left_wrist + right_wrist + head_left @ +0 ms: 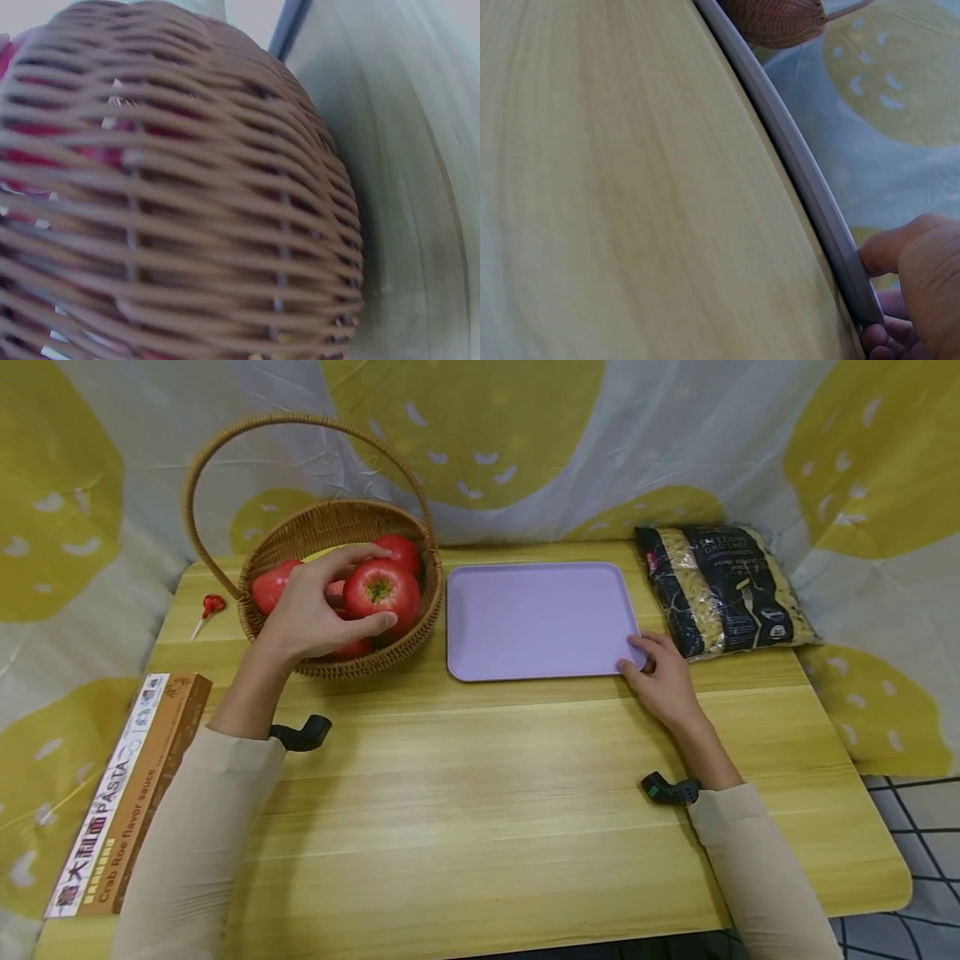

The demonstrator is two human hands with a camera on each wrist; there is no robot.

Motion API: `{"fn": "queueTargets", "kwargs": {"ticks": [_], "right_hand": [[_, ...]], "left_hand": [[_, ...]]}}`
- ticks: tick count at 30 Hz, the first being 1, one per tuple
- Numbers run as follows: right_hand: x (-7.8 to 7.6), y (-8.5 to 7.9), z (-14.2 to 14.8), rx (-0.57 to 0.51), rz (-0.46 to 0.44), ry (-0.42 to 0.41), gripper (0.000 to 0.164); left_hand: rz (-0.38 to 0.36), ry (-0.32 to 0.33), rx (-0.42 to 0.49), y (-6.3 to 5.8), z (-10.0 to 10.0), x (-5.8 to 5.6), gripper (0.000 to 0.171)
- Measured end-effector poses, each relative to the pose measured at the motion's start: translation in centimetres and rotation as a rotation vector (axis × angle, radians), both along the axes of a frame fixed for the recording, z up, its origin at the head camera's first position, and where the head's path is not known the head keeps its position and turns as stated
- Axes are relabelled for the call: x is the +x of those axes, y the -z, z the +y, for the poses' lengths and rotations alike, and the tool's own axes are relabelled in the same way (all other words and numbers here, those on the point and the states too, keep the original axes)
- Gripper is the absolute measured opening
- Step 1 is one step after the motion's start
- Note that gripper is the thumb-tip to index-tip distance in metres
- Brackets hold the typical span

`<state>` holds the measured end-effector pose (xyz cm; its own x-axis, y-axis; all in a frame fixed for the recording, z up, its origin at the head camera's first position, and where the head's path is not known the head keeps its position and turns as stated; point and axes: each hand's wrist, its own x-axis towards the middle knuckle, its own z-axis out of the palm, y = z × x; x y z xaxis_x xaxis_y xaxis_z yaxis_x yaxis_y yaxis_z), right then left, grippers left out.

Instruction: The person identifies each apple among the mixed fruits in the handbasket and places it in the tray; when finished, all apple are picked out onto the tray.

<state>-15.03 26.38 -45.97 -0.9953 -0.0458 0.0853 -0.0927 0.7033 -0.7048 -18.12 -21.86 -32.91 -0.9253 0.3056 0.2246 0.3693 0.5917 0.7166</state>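
A wicker basket (360,670) with a tall arched handle holds several red fruits. My left hand (318,602) reaches over its rim. Its fingers and thumb span a red apple (381,589) on the near right side of the pile, fingers along the far side and thumb across the near side. In the left wrist view the basket's woven wall (195,202) hides that hand. At the lower right corner of a flat lilac tray (540,622), my right hand (663,681) pinches the edge between thumb and fingers. The right wrist view shows the thumb (889,251) at the tray's rim.
A bag of pasta (723,589) lies right of the tray. To the left lies a long pasta box (131,793), and a small red-topped item (213,604) sits beside the basket. A patterned curtain (495,435) hangs behind the wooden table (480,810).
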Motion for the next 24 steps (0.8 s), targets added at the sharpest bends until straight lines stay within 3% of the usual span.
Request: {"fn": "queueTargets", "kwargs": {"ticks": [5,10,17,24], "right_hand": [[0.1,0.0,-0.2,-0.012,-0.008,-0.002,0.049],[0.2,0.1,-0.2,-0.017,-0.011,0.000,0.050],[0.2,0.5,-0.2,-0.008,-0.011,0.003,0.050],[0.0,0.1,-0.1,-0.007,0.005,0.003,0.050]], "left_hand": [[-0.036,-0.048,0.069,-0.7,1.2,0.6,0.065],[-0.075,-0.029,0.179,-1.3,3.1,0.8,0.064],[-0.085,-0.026,0.177,-1.5,6.1,0.8,0.062],[-0.073,0.020,0.290,-0.9,9.9,0.3,0.063]]}}
